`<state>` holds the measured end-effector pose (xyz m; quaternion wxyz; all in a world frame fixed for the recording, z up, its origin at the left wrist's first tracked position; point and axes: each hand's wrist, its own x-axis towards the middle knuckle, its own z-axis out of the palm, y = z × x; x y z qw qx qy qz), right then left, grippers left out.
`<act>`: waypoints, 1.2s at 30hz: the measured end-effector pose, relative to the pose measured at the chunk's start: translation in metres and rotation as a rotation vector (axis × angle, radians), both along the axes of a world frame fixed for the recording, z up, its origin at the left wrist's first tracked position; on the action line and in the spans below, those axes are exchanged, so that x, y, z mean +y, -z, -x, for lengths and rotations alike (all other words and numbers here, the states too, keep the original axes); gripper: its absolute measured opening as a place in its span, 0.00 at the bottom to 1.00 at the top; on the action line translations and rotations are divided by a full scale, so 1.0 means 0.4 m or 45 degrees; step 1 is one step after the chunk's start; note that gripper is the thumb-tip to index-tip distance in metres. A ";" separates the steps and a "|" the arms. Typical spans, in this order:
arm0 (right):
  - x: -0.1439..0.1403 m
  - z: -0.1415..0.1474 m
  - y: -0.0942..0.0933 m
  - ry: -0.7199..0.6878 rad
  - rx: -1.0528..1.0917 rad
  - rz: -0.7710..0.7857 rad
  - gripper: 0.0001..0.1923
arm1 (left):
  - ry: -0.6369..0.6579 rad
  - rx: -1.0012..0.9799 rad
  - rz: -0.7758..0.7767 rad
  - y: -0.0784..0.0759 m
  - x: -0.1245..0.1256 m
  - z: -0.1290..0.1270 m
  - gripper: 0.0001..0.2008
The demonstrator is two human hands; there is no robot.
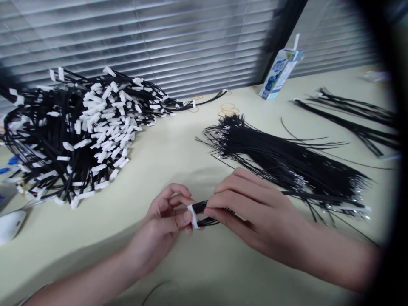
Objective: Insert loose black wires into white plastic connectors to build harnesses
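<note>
Near the front middle of the table, my left hand [170, 219] pinches a white connector [193, 216] between thumb and fingers. Several thin black wires [208, 221] run from that connector toward the right. My right hand [248, 208] is closed around these wires just beside the connector, thumb and index fingertip pressed together. What lies inside its curled fingers is partly hidden. Behind my right hand lies a thick bundle of loose black wires [264, 146] with shiny metal tips.
A large heap of black cables with white connectors [108, 114] fills the left back. Rubber bands [228, 109] and a drink carton [280, 73] stand near the window blinds [191, 42]. More black cables [347, 123] lie at right. A white computer mouse [12, 226] sits at the left edge.
</note>
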<state>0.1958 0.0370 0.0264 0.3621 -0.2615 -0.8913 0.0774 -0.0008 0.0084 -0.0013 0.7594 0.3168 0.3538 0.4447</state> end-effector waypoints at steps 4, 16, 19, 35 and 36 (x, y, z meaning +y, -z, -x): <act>0.002 -0.001 -0.001 0.017 -0.010 -0.018 0.10 | 0.004 -0.011 -0.003 0.002 0.000 0.001 0.11; 0.004 -0.003 0.004 -0.021 -0.048 -0.075 0.10 | -0.001 0.009 -0.005 0.002 0.002 0.001 0.11; 0.008 -0.005 0.008 -0.054 -0.085 -0.074 0.09 | -0.004 0.026 -0.009 0.004 0.002 0.002 0.11; 0.006 -0.020 -0.037 -0.103 -0.511 -0.156 0.14 | -0.028 0.009 -0.007 -0.003 0.000 -0.004 0.10; 0.006 -0.020 -0.035 -0.107 -0.516 -0.144 0.13 | -0.029 0.016 -0.008 -0.003 0.000 -0.004 0.10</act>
